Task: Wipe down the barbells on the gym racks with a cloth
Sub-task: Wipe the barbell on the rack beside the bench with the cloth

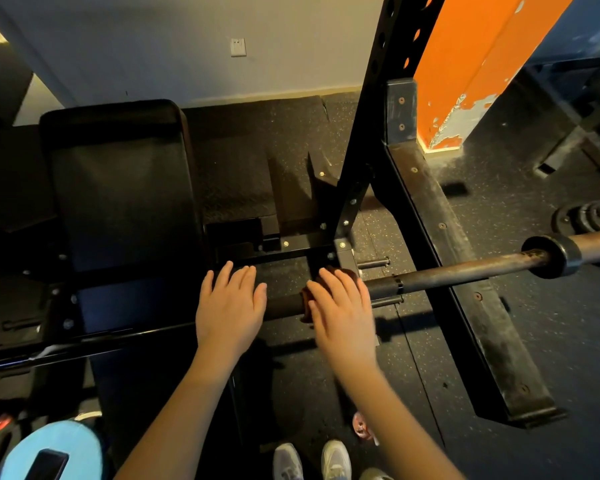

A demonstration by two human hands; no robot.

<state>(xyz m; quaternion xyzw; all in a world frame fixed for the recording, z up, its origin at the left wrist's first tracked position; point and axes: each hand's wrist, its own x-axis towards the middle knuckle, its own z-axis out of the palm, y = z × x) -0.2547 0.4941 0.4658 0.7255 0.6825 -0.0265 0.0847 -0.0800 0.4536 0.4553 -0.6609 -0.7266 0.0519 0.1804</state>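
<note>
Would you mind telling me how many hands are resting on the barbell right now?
2. The left hand lies flat on the barbell; the right hand presses a brown cloth onto it, nearer the rack upright.

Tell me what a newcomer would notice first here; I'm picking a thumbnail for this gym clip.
First, the two bare hands at centre: the left hand lies flat on the dark rusty steel barbell, and the right hand presses a brown cloth onto it. Next, the peeling orange pillar at upper right, behind the black perforated rack upright.
</note>
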